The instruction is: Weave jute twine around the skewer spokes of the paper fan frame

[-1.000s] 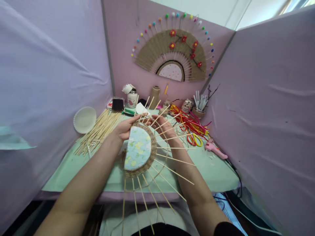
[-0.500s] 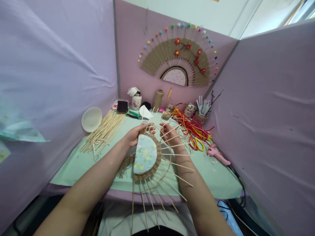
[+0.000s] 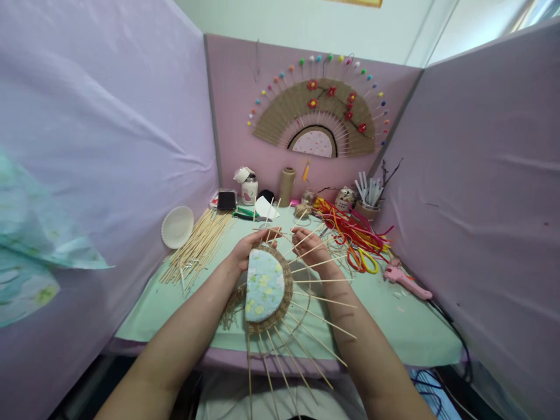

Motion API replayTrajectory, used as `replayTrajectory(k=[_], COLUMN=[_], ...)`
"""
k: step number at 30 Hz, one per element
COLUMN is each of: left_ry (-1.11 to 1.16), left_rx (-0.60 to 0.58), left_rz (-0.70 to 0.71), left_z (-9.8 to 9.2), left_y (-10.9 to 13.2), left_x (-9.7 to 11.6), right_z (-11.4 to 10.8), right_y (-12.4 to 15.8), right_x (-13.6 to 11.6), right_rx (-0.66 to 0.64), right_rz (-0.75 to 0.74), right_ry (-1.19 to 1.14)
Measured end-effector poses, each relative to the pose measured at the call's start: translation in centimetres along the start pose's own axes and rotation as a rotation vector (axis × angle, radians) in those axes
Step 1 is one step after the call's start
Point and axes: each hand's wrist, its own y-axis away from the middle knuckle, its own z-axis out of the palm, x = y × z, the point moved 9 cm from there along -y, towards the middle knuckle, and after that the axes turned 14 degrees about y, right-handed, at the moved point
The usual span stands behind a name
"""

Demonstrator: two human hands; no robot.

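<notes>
A half-round fan (image 3: 265, 286) is held upright over the table, with pale blue floral cloth in its middle and a woven twine band (image 3: 287, 286) around the curve. Thin bamboo sticks (image 3: 324, 282) radiate from it to the right and down. My left hand (image 3: 251, 249) is closed on the fan's upper end, around the sticks there. Just right of it, my right hand (image 3: 311, 248) is pinched on a thin strand of twine near the upper sticks. A loose loop of twine (image 3: 310, 297) hangs across the sticks. Braided fringe (image 3: 234, 306) lies behind the fan.
Loose bamboo sticks (image 3: 199, 248) and a white dish (image 3: 177, 227) lie to the left. Green-handled pliers (image 3: 247, 214) are at the back. Red and yellow pipe cleaners (image 3: 350, 224), scissors (image 3: 367, 261) and a pink glue gun (image 3: 406, 280) lie right. A finished fan (image 3: 280, 119) hangs on the panel.
The whole view has shifted, so things appear farther right and a little lower. My right fingertips are slightly farther from the left ones. The left hand keeps its hold on the fan.
</notes>
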Motion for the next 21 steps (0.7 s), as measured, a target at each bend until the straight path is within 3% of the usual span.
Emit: replayTrajectory(k=[9, 21], left_ry=[0.026, -0.009], left_rx=[-0.045, -0.028], left_rz=[0.036, -0.052], left_z=[0.0, -0.9], left_y=[-0.3, -1.0], left_x=[0.1, -1.0], right_z=[-3.4, -3.1], right_y=[-0.6, 0.3], right_x=[-2.6, -4.6], right_rx=[0.076, 0.120], right_rz=[-0.104, -0.181], right_ry=[-0.263, -0.221])
